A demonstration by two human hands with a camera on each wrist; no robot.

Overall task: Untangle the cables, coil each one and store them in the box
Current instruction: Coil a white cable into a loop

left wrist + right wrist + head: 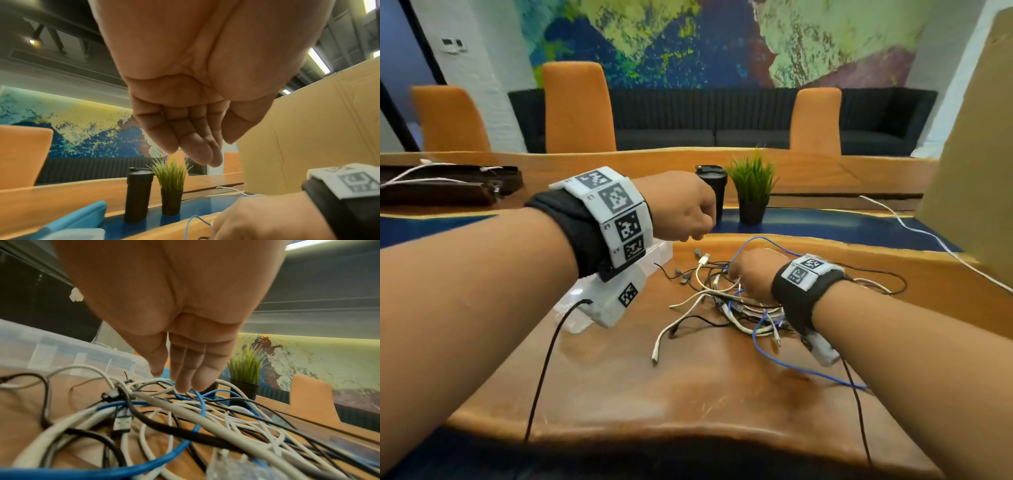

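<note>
Head view: tangled cables (726, 301) under relaxed right hand (753, 274); left hand (683, 209) loose, empty.

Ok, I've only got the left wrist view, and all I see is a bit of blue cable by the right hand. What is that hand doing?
Observer: The right hand is down in the cable tangle. Its fingertips touch a blue cable and look straight, not closed round it.
Operator: How bad is the tangle?
Observer: White, black and blue cables cross in one loose heap on the table. None is coiled.
Operator: Any free end to start from?
Observer: A white plug end lies clear at the heap's near left edge.
</note>
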